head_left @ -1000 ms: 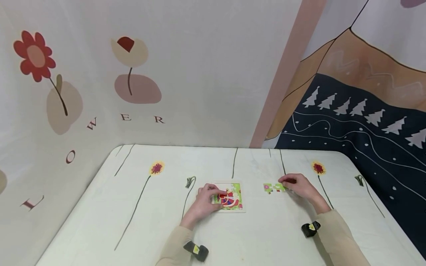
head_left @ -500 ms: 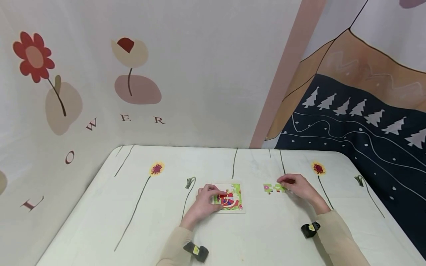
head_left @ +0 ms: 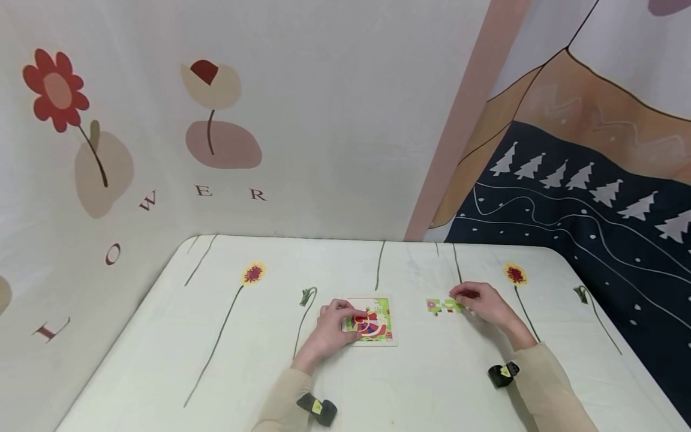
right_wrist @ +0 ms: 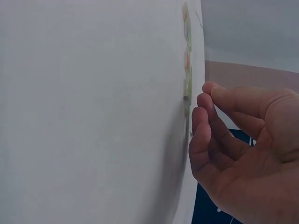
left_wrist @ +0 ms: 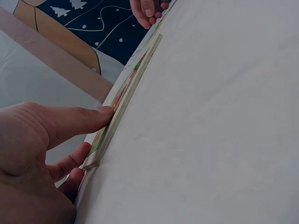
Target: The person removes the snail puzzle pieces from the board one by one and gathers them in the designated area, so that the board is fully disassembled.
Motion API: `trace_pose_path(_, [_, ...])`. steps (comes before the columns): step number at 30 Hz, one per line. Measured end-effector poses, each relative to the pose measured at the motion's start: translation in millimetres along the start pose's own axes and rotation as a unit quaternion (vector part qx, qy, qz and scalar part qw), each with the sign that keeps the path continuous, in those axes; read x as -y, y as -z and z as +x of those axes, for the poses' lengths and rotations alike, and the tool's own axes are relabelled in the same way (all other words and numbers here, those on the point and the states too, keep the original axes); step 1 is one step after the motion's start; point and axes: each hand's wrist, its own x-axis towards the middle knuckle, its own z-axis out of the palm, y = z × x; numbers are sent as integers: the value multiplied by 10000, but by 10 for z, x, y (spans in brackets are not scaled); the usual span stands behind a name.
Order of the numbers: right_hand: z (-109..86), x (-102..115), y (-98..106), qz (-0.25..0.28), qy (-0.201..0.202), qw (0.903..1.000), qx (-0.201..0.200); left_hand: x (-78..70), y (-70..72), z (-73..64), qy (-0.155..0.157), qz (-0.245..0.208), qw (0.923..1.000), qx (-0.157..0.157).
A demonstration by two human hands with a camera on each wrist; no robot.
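Observation:
A square jigsaw puzzle board (head_left: 382, 330) with a colourful red, blue and green picture lies flat on the table. My left hand (head_left: 329, 331) holds it at its left side. In the left wrist view the thumb (left_wrist: 81, 122) presses on the board near its edge, and other fingers curl at the corner. Green puzzle pieces (head_left: 433, 306) lie in a short row to the board's right. My right hand (head_left: 484, 302) hovers at the right end of that row, its fingers loosely curled. In the right wrist view its thumb tip meets the index finger, with nothing visible between them.
A white cloth with printed flowers (head_left: 254, 273) covers the table (head_left: 410, 390). Behind it hang a pale printed curtain (head_left: 335, 120) and a dark one with white trees (head_left: 594, 228). Each sleeve carries a small black wrist camera (head_left: 503, 373).

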Motion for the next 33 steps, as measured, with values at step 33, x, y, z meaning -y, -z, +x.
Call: trace_pose_path(33, [69,458,-357,578,864,9944,166,-177,-203,54,-195,337,9978,-537])
